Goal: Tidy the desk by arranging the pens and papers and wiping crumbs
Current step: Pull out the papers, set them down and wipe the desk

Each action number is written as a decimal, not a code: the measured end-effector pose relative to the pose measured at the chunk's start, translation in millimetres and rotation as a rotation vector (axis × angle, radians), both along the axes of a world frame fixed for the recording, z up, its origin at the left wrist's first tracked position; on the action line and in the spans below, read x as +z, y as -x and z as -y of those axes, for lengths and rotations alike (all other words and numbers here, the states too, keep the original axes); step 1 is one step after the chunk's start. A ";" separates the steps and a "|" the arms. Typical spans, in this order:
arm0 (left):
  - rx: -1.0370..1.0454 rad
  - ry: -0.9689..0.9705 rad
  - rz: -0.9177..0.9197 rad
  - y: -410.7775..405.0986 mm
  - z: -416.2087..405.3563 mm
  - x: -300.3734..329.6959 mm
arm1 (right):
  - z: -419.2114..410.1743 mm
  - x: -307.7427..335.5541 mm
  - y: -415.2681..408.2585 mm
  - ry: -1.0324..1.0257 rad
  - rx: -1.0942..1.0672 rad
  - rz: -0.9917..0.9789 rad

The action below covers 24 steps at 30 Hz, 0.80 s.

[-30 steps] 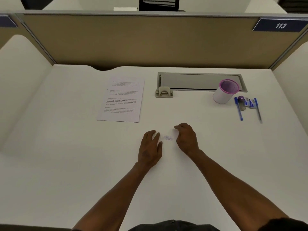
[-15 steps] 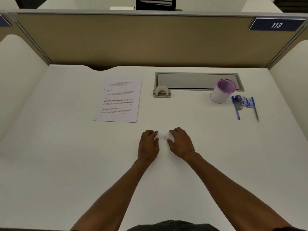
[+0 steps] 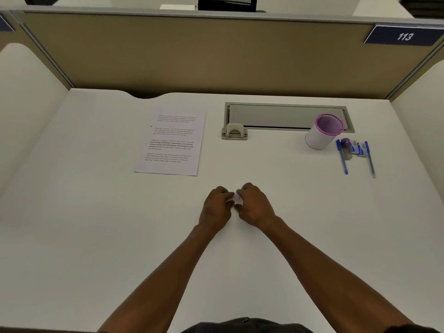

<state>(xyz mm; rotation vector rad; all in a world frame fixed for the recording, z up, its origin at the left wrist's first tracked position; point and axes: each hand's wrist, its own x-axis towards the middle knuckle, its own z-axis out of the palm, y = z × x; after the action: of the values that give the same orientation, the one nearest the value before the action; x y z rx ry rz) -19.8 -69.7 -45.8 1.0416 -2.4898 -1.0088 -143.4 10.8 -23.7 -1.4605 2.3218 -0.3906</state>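
My left hand [image 3: 216,207] and my right hand [image 3: 255,205] meet at the middle of the white desk [image 3: 96,236], fingers curled together around a small white scrap of paper [image 3: 236,199]; most of it is hidden. A printed sheet of paper [image 3: 171,141] lies flat further back on the left. At the back right stands a white pen cup with a pink rim [image 3: 323,132]. Beside it lie two blue pens [image 3: 342,157], a small purple-capped bottle [image 3: 347,149] and a small blue-and-white packet [image 3: 359,149].
A grey cable tray [image 3: 286,116] with a flip-up cover [image 3: 234,133] is set into the desk at the back. Tan partition walls [image 3: 192,56] close the desk at the back and both sides, with a "113" sign [image 3: 404,36].
My two hands have drawn together and their fingers have closed over the small scrap, which lay open between them a second ago. Nothing else on the desk has moved.
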 end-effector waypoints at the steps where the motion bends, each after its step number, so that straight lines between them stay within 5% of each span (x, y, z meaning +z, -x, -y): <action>1: -0.031 0.003 0.016 1.0 1.0 -1.2 | 0.5 -0.3 -0.8 -0.009 0.012 0.007; 12: 0.101 0.034 -0.116 -4.8 -3.8 -2.6 | 6.0 1.8 -5.8 0.022 0.032 -0.034; 16: 0.099 0.344 0.082 -19.8 -0.7 -12.1 | 6.0 1.2 -16.3 0.038 0.063 -0.098; 24: 0.009 0.341 0.284 -35.3 0.9 -28.2 | 3.2 -1.5 -23.5 0.085 0.197 -0.227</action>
<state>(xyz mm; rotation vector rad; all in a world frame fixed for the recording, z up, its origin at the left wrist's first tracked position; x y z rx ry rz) 15.4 -70.6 -74.0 1.1457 -2.7453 -0.4299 -119.9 7.6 -25.2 -1.8414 2.3251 -0.2846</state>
